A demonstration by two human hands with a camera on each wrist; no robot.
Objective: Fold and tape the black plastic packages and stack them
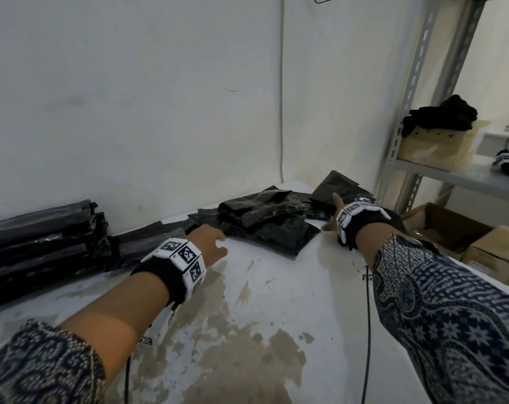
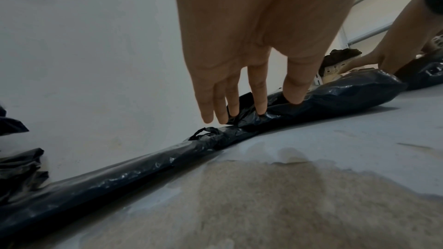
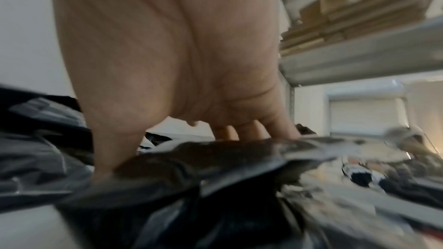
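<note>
A loose pile of black plastic packages [image 1: 265, 220] lies at the back of the white table [image 1: 276, 301]. Folded packages form a stack [image 1: 43, 237] at the left against the wall. My left hand [image 1: 218, 243] hangs at the pile's left edge with straight fingers [image 2: 260, 90] whose tips touch crumpled plastic [image 2: 335, 97]. Below it a long flat package [image 2: 120, 173] lies along the wall. My right hand [image 1: 332, 214] reaches to the far right package [image 1: 337, 182], forefinger straight and thumb spread. In the blurred right wrist view its fingers [image 3: 275, 126] lie on a package [image 3: 215, 158].
A metal shelf rack [image 1: 451, 176] stands right of the table, with a cardboard box [image 1: 440, 144] of black items on it. More cardboard boxes [image 1: 451, 228] sit below. A cable [image 1: 281, 112] runs down the wall. The table's near part is worn and stained.
</note>
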